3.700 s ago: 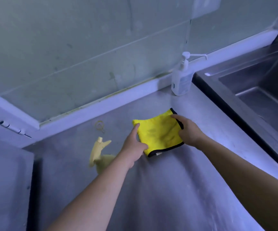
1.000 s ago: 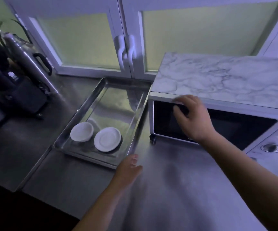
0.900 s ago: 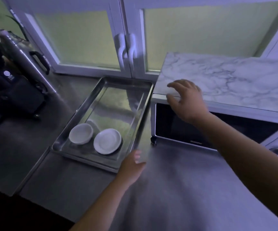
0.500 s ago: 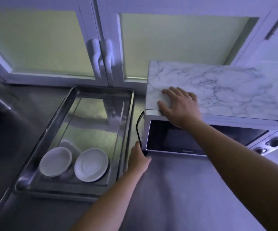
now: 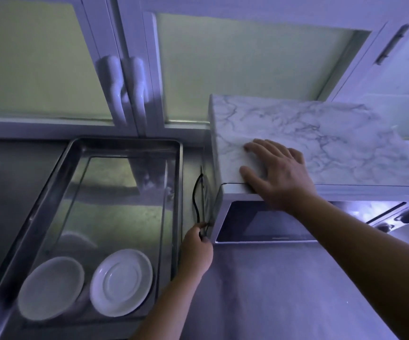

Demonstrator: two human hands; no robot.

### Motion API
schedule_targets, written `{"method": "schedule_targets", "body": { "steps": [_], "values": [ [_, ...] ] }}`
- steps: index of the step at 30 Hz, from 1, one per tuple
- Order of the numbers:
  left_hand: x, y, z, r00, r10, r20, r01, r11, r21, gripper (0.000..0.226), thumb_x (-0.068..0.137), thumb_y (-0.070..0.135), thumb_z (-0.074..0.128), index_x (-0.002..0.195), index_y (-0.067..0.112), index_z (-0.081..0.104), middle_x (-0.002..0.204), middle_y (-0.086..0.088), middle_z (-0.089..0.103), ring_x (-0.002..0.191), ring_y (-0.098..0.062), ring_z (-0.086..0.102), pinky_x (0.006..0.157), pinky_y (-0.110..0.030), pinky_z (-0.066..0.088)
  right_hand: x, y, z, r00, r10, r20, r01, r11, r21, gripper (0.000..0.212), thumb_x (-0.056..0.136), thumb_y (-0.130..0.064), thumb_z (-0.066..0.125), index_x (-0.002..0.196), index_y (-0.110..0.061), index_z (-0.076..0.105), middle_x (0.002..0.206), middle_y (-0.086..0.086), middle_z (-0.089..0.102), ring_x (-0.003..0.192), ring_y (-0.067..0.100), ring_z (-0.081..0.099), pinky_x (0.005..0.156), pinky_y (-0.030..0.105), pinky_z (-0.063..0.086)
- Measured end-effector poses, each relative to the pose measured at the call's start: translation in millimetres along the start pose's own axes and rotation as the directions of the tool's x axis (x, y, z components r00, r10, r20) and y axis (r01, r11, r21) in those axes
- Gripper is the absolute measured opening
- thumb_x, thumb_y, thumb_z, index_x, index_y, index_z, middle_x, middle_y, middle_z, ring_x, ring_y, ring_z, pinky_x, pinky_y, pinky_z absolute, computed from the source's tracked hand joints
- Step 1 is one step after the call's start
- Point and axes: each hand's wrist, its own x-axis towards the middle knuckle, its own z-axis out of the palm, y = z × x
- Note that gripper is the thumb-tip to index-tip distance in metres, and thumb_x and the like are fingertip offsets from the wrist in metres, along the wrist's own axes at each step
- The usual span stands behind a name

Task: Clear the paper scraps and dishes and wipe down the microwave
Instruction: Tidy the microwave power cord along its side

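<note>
From the head camera, I am looking down at a steel counter [image 5: 284, 290] with the microwave [image 5: 260, 222] sitting at its back right, under white cabinet doors [image 5: 130, 57] with frosted panes. The microwave's top is showing a marble pattern, its dark glass door is facing me, and its knobs [image 5: 407, 215] are showing at the far right.

My right hand [image 5: 279, 173] is lying flat and spread on the front left corner of the microwave's top, palm down, fingers extended, thumb near the front edge; it is pressing on the surface and gripping nothing.

My left hand [image 5: 196, 251] is reaching into the narrow gap between the microwave's left side and the tray [image 5: 174, 168]. Its fingers are curling at the lower front corner of the microwave, right where a black cord [image 5: 195, 200] is looping down along the side. The fingertips are touching or pinching the cord's lower end, but I cannot tell for certain whether they are closing on it.

The metal tray is lying just left of the microwave, and two white dishes [image 5: 121, 282] are resting side by side at its near end.
</note>
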Motion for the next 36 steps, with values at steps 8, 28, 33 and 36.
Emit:
{"method": "schedule_targets", "body": {
  "steps": [8, 28, 33, 36],
  "values": [
    [67.8, 41.3, -30.9, 0.977, -0.191, 0.095, 0.212, 0.814, -0.541, 0.049, 0.086, -0.016, 0.047, 0.126, 0.008, 0.061, 0.107, -0.010, 0.066, 0.086, -0.027, 0.064, 0.073, -0.034, 0.047, 1.8, -2.3, -2.6, 1.000, 0.002, 0.031, -0.001, 1.000, -0.030, 0.065, 0.088, -0.066, 0.031, 0.143, -0.035, 0.043, 0.153, -0.011, 0.042, 0.143, 0.012, 0.031, 0.115, 0.044, 0.021],
    [216.7, 129.0, -50.4, 0.959, -0.133, 0.251, 0.211, 0.926, -0.313, 0.014, 0.097, 0.017, 0.059, 0.084, 0.012, 0.062, 0.071, -0.002, 0.057, 0.061, -0.014, 0.055, 0.066, -0.029, 0.048, -0.3, -3.4, -4.6, 0.999, 0.007, 0.034, -0.007, 1.000, 0.016, 0.066, 0.088, -0.067, 0.030, 0.144, -0.034, 0.044, 0.154, -0.013, 0.040, 0.145, 0.008, 0.026, 0.117, 0.040, 0.020],
    [237.8, 161.0, -54.9, 0.964, -0.094, 0.248, 0.167, 0.942, -0.291, 0.028, 0.098, 0.009, 0.053, 0.071, 0.013, 0.054, 0.048, 0.004, 0.052, 0.037, -0.006, 0.044, 0.048, -0.018, 0.034, -0.6, -3.7, -4.6, 0.999, 0.006, 0.035, -0.006, 1.000, 0.016, 0.066, 0.089, -0.068, 0.029, 0.145, -0.036, 0.042, 0.154, -0.014, 0.039, 0.146, 0.009, 0.025, 0.117, 0.039, 0.018],
    [248.3, 186.8, -59.5, 0.985, -0.028, 0.168, 0.098, 0.897, -0.431, 0.025, 0.100, 0.010, 0.049, 0.076, 0.013, 0.056, 0.051, 0.004, 0.057, 0.048, -0.009, 0.050, 0.053, -0.022, 0.034, -1.0, -3.2, -3.0, 1.000, 0.001, 0.018, -0.001, 1.000, 0.017, 0.064, 0.090, -0.066, 0.032, 0.144, -0.035, 0.044, 0.152, -0.013, 0.041, 0.145, 0.010, 0.027, 0.116, 0.039, 0.020]
  ]
}}
